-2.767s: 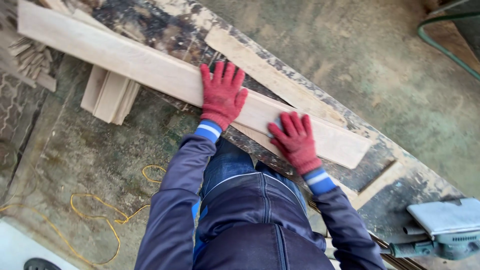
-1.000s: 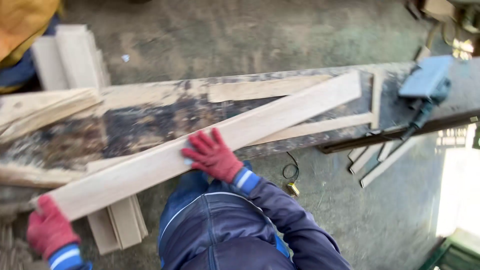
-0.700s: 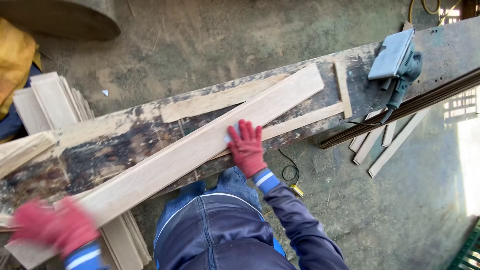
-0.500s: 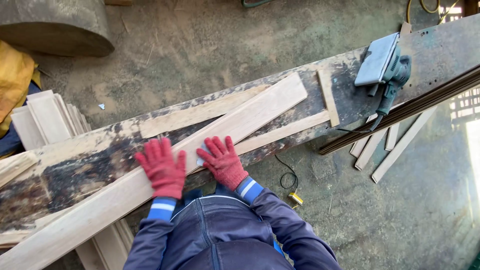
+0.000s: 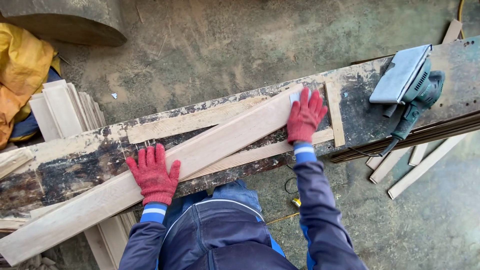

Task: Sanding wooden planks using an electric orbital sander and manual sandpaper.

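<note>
Sliding out from mid-plank, the right hand (image 5: 305, 116) now presses a small pale sanding pad (image 5: 296, 96) flat against the far end of the long wooden plank (image 5: 200, 150), fingers extended over it. Nearer the plank's middle, the left hand (image 5: 154, 175) lies open, palm down, gripping nothing. Lying diagonally across the stained workbench (image 5: 65, 167), the plank overhangs its near edge, with an electric sander (image 5: 407, 82) resting well apart to the right.
</note>
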